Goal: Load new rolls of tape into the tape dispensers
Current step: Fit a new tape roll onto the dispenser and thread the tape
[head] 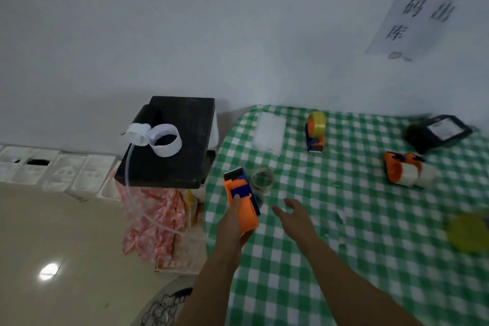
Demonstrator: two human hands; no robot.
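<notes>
At the left edge of the green-checked bench, the left grip clasps an orange-and-blue plastic tape dispenser. The right grip hovers, fingers spread, beside a clear tape roll.

My left hand grips an orange-and-blue dispenser — a clear roll lies just beside it. Farther off stand a loaded upright dispenser and a tipped dispenser.

Left grip curled tight, right grip loosely spread.

Dim, bluish light; glare spot on the floor; right side motion-blurred, edges wide-angle warped.
</notes>
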